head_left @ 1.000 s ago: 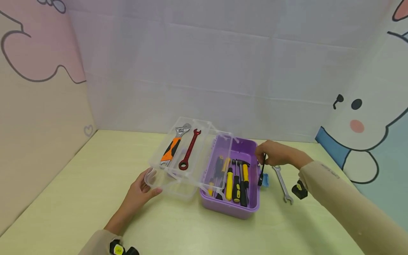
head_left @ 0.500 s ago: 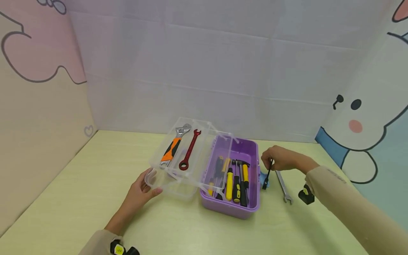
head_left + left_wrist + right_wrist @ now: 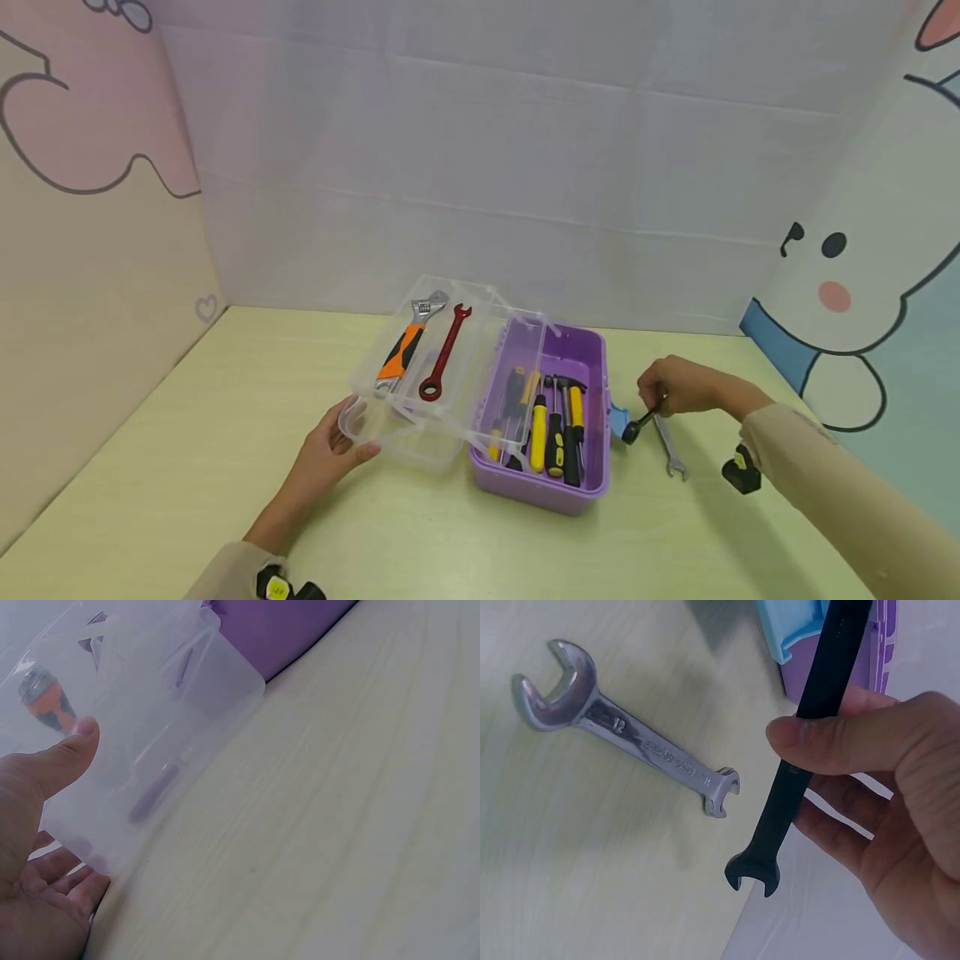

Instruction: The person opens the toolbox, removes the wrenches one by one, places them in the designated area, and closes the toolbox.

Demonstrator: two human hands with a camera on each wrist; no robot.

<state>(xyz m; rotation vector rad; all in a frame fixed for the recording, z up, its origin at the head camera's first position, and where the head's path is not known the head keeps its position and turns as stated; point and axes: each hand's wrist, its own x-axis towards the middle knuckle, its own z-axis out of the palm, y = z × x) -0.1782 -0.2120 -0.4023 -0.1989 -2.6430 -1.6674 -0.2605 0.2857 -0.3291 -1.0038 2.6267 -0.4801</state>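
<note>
My right hand (image 3: 678, 386) pinches a black wrench (image 3: 829, 684) near the silver wrench (image 3: 641, 743), while my left hand (image 3: 324, 457) seemingly grips the clear lid (image 3: 139, 724).

From where I stood, the pale yellow tabletop (image 3: 187, 450) showed faint wood grain and ran back to a whitish cloth (image 3: 480, 150) with level creases. On the left, a cream panel (image 3: 90, 283) carried a pink shape (image 3: 105, 133) outlined in grey, with a little grey heart (image 3: 206, 308) low near the corner. On the right, a white cartoon figure (image 3: 885, 225) had a pink cheek (image 3: 835, 296) below a dark oval eye (image 3: 834, 244).
</note>
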